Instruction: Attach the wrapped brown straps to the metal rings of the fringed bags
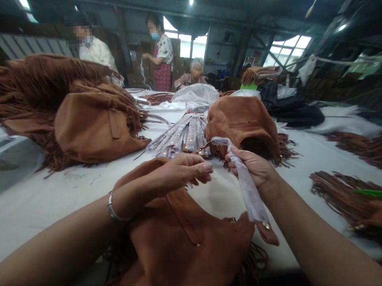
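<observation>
Right hand (255, 167): grip closed on a plastic-wrapped brown suede strap (250, 191), hanging over the near brown suede fringed bag (180, 243) on the white tabletop (36, 204). Left hand (176, 172): fingers pinched together, contents indiscernible. Bundle of wrapped straps (182, 137) behind.

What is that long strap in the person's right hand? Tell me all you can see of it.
The strap is a long, narrow band wrapped in pale, thin film, with brown suede-like material showing at its lower end beside a small metal stud. The right hand grips it near the top; from there it hangs slanting down over the brown bag lying in front of the person. Its upper end curls toward another bag farther along the table.
</observation>
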`<state>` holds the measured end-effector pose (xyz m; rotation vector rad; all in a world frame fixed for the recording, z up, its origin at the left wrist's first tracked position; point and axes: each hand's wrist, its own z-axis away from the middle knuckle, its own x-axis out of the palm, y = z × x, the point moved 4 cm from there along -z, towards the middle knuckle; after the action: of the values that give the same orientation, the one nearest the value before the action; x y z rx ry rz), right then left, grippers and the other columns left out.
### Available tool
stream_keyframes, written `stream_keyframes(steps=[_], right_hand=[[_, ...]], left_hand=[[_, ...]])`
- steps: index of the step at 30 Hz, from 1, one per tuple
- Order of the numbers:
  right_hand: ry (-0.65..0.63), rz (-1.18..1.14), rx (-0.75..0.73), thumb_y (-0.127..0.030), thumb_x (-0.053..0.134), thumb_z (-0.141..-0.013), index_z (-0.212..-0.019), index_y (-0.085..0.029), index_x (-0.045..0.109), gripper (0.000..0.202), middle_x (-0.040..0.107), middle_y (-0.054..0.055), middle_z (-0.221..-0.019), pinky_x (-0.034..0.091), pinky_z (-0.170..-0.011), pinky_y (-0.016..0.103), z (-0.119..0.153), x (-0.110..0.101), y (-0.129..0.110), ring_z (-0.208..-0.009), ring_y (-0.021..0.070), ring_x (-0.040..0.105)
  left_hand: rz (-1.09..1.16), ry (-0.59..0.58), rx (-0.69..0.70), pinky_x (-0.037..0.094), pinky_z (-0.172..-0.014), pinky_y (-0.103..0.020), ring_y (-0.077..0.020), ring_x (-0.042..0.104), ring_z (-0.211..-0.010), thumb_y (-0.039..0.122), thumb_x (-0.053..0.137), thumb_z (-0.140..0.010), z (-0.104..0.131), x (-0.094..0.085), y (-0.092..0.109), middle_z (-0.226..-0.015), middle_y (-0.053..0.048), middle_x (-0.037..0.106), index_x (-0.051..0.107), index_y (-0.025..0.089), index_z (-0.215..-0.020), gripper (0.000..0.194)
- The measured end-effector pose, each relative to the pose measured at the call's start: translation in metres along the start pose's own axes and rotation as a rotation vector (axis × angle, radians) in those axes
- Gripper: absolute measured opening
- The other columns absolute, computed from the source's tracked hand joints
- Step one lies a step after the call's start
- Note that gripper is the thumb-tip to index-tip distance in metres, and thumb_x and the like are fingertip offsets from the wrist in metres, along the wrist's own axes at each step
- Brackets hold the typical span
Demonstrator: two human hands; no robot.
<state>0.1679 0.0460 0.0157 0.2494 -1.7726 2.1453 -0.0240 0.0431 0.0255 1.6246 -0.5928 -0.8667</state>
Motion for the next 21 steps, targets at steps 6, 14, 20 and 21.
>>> stream_keyframes(steps=[6,14,20,21], right_hand=[[0.178,-0.147,-0.107,-0.011,0.057,-0.087,-0.069,-0.016,0.054,0.019,0.055,-0.005,-0.052,0.045,-0.039,0.01,-0.032,0.008,0.013,-0.041,0.0048,0.05],[0.214,-0.038,-0.255,-0.02,0.07,-0.076,-0.063,-0.017,0.055,0.02,0.056,-0.004,-0.056,0.051,-0.05,0.019,-0.027,0.001,0.024,-0.05,0.0086,0.054],[0.35,0.35,-0.463,-0.022,0.077,-0.067,-0.061,-0.014,0.064,0.016,0.059,0.001,-0.055,0.039,-0.04,0.022,0.006,-0.033,0.004,-0.046,0.0106,0.049],[0.392,0.413,-0.553,-0.018,0.078,-0.065,-0.064,-0.015,0.066,0.012,0.06,0.0,-0.058,0.039,-0.042,0.021,0.019,-0.034,-0.005,-0.048,0.0098,0.049]], left_hand=[[0.323,-0.254,-0.277,0.046,-0.067,-0.03,-0.0181,0.06,-0.068,0.055,0.049,-0.084,0.005,0.047,-0.001,-0.074,-0.009,0.065,0.064,0.012,-0.081,0.046],[0.671,-0.09,-0.416,0.043,-0.055,-0.026,-0.0153,0.059,-0.051,0.027,0.031,-0.093,-0.016,0.056,-0.012,-0.065,-0.007,0.063,0.051,0.012,-0.076,0.03],[0.674,-0.061,-0.489,0.04,-0.052,-0.025,-0.015,0.056,-0.048,0.027,0.037,-0.09,-0.026,0.065,-0.025,-0.061,-0.006,0.06,0.052,0.012,-0.074,0.027],[0.653,-0.036,-0.482,0.041,-0.053,-0.025,-0.015,0.056,-0.049,0.027,0.039,-0.089,-0.028,0.065,-0.027,-0.06,-0.006,0.06,0.053,0.012,-0.072,0.027]])
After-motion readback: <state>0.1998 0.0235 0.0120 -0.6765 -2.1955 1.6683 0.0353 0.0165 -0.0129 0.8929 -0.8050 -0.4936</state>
